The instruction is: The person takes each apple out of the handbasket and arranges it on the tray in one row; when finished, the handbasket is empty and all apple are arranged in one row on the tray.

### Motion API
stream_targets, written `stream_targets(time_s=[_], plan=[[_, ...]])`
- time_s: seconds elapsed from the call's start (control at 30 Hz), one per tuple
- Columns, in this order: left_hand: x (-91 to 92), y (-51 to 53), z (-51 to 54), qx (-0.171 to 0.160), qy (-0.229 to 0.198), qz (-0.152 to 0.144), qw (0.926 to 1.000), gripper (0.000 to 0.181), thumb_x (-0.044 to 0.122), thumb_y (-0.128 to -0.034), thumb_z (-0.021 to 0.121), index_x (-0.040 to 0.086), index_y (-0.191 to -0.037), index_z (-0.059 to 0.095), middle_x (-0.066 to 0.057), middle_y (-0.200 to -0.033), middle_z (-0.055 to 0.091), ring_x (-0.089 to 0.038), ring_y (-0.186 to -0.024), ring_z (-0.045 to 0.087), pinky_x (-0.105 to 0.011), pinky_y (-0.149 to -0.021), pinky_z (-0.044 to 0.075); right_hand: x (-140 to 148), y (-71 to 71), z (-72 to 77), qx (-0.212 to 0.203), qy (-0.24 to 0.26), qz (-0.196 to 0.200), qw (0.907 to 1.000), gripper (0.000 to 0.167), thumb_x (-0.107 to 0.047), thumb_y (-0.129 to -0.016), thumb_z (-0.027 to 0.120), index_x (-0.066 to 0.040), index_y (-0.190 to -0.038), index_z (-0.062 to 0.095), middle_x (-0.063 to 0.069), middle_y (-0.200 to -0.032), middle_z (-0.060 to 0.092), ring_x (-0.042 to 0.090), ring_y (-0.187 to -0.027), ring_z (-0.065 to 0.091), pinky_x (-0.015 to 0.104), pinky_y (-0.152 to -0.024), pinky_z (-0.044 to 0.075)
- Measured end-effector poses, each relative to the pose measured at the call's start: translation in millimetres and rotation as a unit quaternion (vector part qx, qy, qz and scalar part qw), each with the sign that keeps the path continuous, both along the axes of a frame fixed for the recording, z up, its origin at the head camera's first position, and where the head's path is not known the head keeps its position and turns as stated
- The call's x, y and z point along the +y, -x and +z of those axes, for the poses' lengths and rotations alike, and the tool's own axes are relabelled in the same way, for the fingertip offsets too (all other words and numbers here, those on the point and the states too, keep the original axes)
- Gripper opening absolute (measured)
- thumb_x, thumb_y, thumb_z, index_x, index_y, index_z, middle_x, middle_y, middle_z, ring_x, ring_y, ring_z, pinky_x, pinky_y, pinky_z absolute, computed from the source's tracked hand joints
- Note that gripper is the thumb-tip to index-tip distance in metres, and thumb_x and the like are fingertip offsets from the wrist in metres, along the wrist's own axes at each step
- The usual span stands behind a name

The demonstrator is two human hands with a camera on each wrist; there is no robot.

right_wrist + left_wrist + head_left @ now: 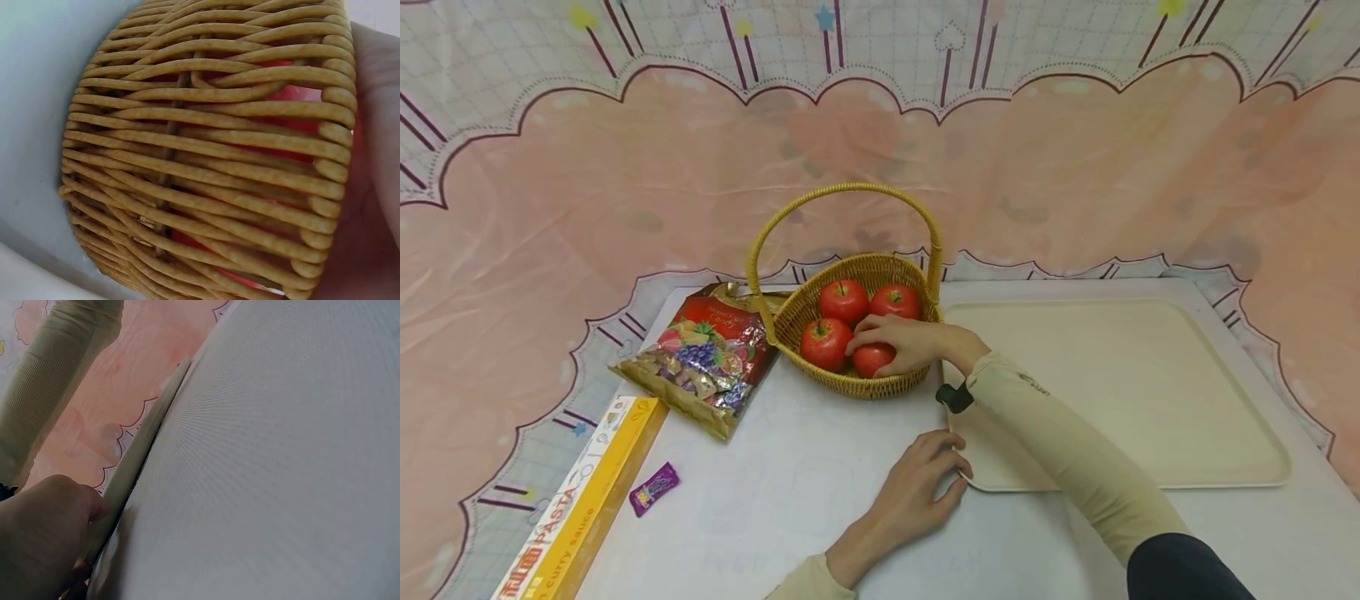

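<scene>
A yellow woven basket (pixel 850 385) with a tall arched handle holds several red apples (pixel 824 343). My right hand (pixel 917 340) reaches over the basket's right rim and grips the front-right apple (pixel 872 358), which still sits inside. From the right wrist view, the basket's woven side (pixel 206 144) hides most of that apple, and part of the hand (pixel 378 125) shows past the rim. My left hand (pixel 917 487) pinches the near-left corner of a cream tray (pixel 1120 392). In the left wrist view, the fingers hold the tray's edge (pixel 140 453).
Left of the basket lies a red and gold bag of candy (pixel 707 350). A yellow and white pasta box (pixel 583 500) stretches along the table's left side, beside a small purple wrapped candy (pixel 654 489). A patterned pink cloth (pixel 700 192) hangs behind the white table (pixel 760 500).
</scene>
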State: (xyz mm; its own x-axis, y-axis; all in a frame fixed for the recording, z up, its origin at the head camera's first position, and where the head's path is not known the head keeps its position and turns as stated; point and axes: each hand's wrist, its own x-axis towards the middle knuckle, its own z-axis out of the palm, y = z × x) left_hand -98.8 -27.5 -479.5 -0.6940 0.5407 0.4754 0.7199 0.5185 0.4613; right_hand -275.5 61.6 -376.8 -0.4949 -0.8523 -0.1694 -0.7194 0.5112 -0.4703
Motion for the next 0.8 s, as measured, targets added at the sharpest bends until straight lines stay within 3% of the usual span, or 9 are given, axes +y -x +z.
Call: stream_targets(time_s=[0.27, 0.8], plan=[[1.3, -0.8, 1.2, -0.003, 0.003, 0.001, 1.0000, 0.009, 0.017, -0.0829, 0.066, 0.023, -0.090, 0.064, 0.002, -0.119, 0.057, -0.016, -0.121, 0.049, -0.032, -0.102, 0.040, 2.9, -0.4, 1.9, 0.031, -0.007, -0.002, 0.9995, 0.046, -0.027, -0.087, 0.065, -0.025, -0.131, 0.053, 0.002, -0.138, 0.041, 0.023, -0.131, 0.037, 0.048, -0.111, 0.030], [-0.7, -0.8, 0.3, -0.025, 0.005, 0.001, 0.9997, 0.009, 0.017, -0.0841, 0.065, 0.023, -0.090, 0.064, 0.003, -0.120, 0.056, -0.017, -0.124, 0.048, -0.033, -0.103, 0.039, 12.9, -3.2, 11.3, 0.041, 0.020, -0.030, 0.9985, 0.048, -0.028, -0.084, 0.065, -0.025, -0.130, 0.054, 0.003, -0.141, 0.041, 0.025, -0.127, 0.041, 0.048, -0.104, 0.038]])
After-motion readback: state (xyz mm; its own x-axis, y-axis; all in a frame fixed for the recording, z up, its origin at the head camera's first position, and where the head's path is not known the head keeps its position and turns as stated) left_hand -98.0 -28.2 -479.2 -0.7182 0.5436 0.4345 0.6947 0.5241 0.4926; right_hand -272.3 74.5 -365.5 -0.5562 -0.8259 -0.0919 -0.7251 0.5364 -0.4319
